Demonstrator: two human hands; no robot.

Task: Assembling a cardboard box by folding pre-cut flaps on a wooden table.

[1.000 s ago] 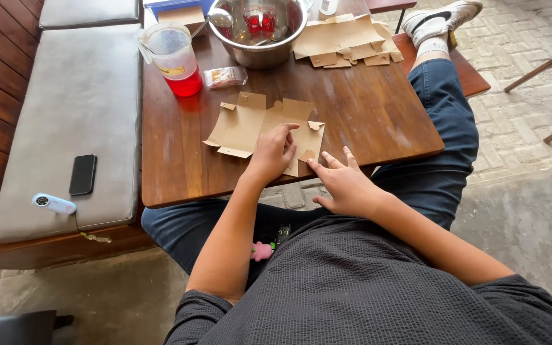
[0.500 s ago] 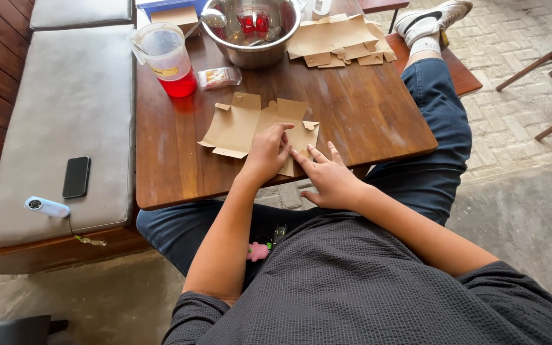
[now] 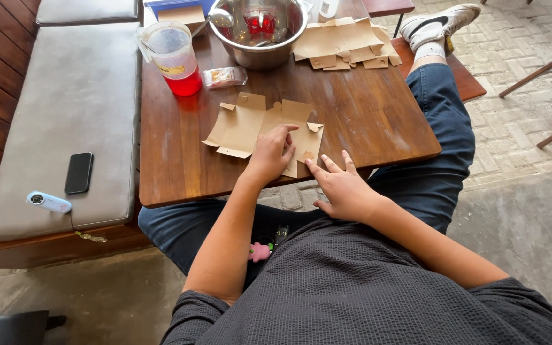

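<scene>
The left hand (image 3: 271,153) presses flat, fingers spread, on the unfolded carton (image 3: 250,128) near the table (image 3: 365,115) edge. The right hand (image 3: 340,185), fingers wide, touches the carton's near right corner.

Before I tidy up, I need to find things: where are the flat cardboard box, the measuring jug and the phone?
flat cardboard box (image 3: 241,128): head view, on its bare left panel.
measuring jug (image 3: 172,52): head view, on its clear wall above the red liquid.
phone (image 3: 78,172): head view, middle of its dark screen.
</scene>
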